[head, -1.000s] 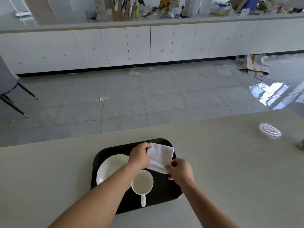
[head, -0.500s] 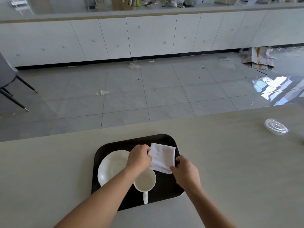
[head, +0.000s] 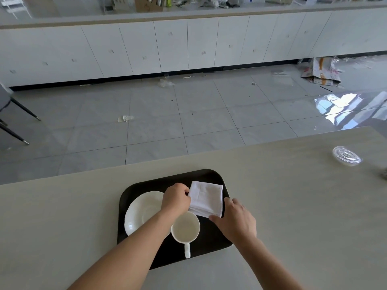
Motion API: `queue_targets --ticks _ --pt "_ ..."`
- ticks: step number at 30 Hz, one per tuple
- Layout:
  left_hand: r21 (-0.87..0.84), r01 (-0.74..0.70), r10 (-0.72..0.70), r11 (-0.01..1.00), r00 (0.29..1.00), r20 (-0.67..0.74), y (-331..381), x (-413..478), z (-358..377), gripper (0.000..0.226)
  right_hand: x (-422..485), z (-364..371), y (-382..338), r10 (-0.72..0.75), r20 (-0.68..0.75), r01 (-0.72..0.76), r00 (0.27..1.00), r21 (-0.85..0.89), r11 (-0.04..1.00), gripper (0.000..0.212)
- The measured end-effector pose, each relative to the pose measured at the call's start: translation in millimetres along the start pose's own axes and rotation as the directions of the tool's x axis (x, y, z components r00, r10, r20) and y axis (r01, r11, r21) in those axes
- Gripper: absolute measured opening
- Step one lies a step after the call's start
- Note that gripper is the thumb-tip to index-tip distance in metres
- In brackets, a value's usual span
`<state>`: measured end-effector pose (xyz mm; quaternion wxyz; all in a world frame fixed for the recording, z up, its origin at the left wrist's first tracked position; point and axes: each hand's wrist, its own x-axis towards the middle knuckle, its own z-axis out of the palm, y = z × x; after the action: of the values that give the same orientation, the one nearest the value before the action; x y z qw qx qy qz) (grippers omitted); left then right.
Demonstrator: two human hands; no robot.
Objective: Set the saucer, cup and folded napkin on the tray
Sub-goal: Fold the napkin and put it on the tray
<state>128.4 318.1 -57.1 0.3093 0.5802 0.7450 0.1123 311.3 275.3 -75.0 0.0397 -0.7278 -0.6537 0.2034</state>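
- Head view: black tray (head: 217,176) on a pale table (head: 293,206), with white saucer (head: 144,212) at its left and cup (head: 185,227) just beside it, handle toward the wearer.
- Folded napkin (head: 206,198) lying on the tray's far right part.
- Left hand (head: 176,198) curled, fingers pinching the napkin's left edge.
- Right hand (head: 236,220) loosely spread, fingertips touching the napkin's near right corner; no firm hold evident.
- Step in hand, by judgement: squaring the napkin in place, last of the three items.
- Next move calls for: letting go without dragging the folds, clearing the cup.
- Clear plastic lid (head: 346,155) well apart at the right.
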Motion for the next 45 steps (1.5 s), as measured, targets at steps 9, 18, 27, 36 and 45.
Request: queue_targets --ticks 9,18,27,36,45 --pt "0.026 0.034 -0.035 0.999 0.999 0.041 -6.2 5.1 6.0 0.017 7.3 5.7 0.1 -0.084 0.016 0.085 0.996 -0.078 0.993 0.039" --pt "-0.108 0.110 -0.103 0.988 0.992 0.067 -7.7 4.3 5.3 0.024 24.5 -1.0 -3.1 -0.144 -0.032 0.142 0.989 -0.060 0.988 0.016" --pt "-0.147 0.085 -0.078 0.985 0.995 0.054 -6.8 4.0 8.9 0.036 28.0 2.4 1.6 -0.172 -0.039 0.171 0.984 -0.028 0.985 0.050" --pt "-0.268 0.119 -0.116 0.956 0.993 0.028 -6.7 8.8 8.4 0.042 38.2 2.5 -1.3 -0.202 -0.068 0.199 0.977 -0.045 0.979 0.041" --pt "-0.237 0.098 -0.083 0.967 0.994 0.070 -2.6 8.5 8.3 0.058 39.5 2.7 5.9 -0.228 -0.049 0.224 0.972 -0.070 0.972 0.037"
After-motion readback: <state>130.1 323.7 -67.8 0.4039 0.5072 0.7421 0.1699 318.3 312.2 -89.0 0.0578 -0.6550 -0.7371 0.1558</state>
